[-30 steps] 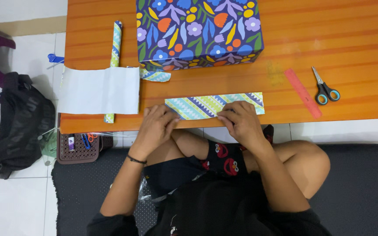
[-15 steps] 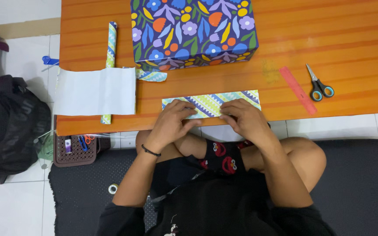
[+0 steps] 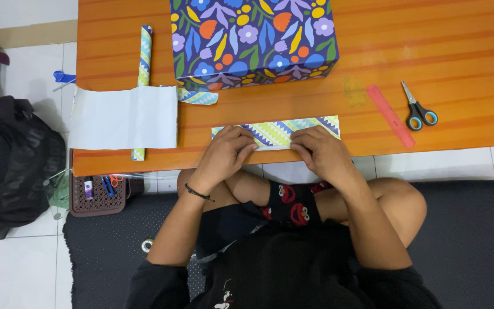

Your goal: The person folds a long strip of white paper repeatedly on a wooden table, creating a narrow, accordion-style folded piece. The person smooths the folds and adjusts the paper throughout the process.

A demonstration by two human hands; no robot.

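One folded strip of patterned paper (image 3: 284, 130), zigzag print in teal and lime, lying flat along the near edge of the orange desk (image 3: 458, 51). Left hand (image 3: 227, 151) pressed on its left part, right hand (image 3: 318, 150) on its right part; both flattened with fingers together, bearing down rather than gripping. Behind: floral-wrapped box (image 3: 253, 40). To the left: white sheet (image 3: 124, 117) over a paper roll (image 3: 143, 57). To the right: pink ruler (image 3: 389, 115), scissors (image 3: 417, 109). Risk: uneven pressure would likely skew the crease; the strip may slide off the edge.
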